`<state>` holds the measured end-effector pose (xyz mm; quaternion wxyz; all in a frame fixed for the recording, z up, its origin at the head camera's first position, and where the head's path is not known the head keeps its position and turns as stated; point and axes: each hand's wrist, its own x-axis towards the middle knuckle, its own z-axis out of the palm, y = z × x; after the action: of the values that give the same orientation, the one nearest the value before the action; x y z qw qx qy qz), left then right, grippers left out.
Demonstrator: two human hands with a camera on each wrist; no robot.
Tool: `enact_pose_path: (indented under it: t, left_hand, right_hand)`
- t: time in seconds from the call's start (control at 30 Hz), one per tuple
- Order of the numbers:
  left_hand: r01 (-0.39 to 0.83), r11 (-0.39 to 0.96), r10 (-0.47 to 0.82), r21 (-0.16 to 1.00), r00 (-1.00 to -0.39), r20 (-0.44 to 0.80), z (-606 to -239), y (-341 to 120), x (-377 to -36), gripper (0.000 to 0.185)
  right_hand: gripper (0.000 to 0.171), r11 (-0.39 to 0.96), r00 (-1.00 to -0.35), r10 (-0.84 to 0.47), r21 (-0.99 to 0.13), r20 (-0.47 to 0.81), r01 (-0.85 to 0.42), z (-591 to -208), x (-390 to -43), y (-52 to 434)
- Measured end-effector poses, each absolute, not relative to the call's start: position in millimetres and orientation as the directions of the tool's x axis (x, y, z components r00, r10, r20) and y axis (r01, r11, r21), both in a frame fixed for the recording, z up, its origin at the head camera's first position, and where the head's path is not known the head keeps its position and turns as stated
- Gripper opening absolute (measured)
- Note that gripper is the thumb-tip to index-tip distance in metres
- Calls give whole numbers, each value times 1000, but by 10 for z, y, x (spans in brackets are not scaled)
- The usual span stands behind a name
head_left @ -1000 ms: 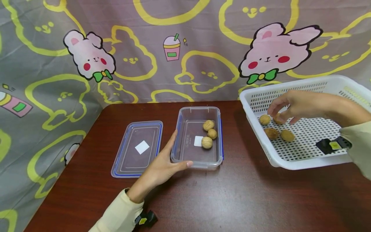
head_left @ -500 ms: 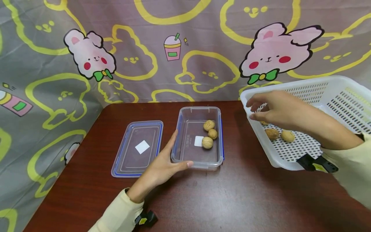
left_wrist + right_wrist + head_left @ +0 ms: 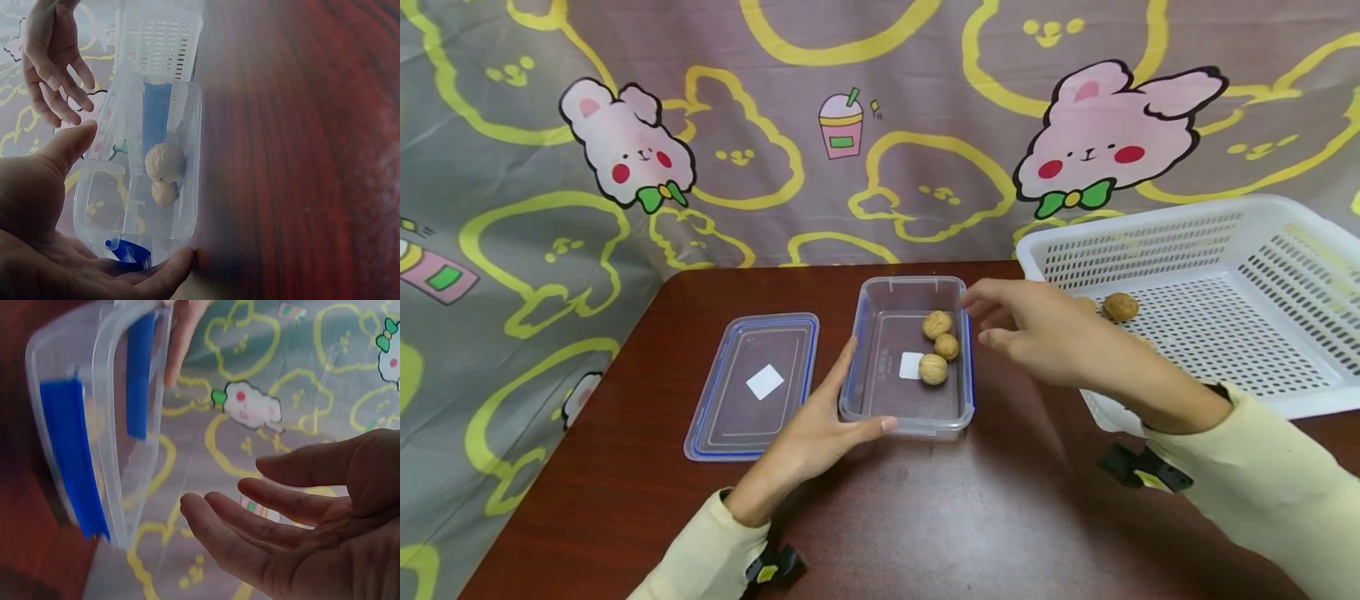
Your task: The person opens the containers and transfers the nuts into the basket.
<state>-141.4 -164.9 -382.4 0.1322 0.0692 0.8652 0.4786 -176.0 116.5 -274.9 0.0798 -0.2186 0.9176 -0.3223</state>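
Note:
My left hand [image 3: 820, 429] holds the near left corner of a clear plastic food container [image 3: 867, 396], thumb along the front rim and fingers along the left side. Three walnuts [image 3: 933, 369] lie on the right half of the container's floor; two show through its wall in the left wrist view. Just right of the container, my right hand [image 3: 1037, 329] hovers with loosely bent, spread fingers. Nothing shows between those fingers [image 3: 225, 534] in the right wrist view. Behind that hand, a walnut [image 3: 1121, 307] lies in the white basket [image 3: 1285, 218], beside others partly covered by the arm.
A clear lid [image 3: 737, 425] with a blue seal and a white square label lies flat, left of the container. A patterned cloth [image 3: 925, 108] hangs behind the dark red-brown table [image 3: 940, 517]. Blue latches [image 3: 72, 456] run along the container's sides.
My right hand has left the walnuts in the basket and moved left over the rim to the container's right side. My left hand and the container have stayed in place.

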Motion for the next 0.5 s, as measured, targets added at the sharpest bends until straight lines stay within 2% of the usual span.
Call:
enact_pose_path:
  t: [0.27, 0.5]
  left_hand:
    - [-1, 522, 259, 853, -953, -159, -3834, -1655, -1426, 115]
    - [22, 493, 280, 870, -951, -135, -3848, -1665, -1435, 115]
  right_hand:
    - [42, 592, -877, -480, -732, 18, -339, -2908, -1626, 927]
    - [41, 608, -890, -454, -715, 42, -344, -3169, -1623, 682]
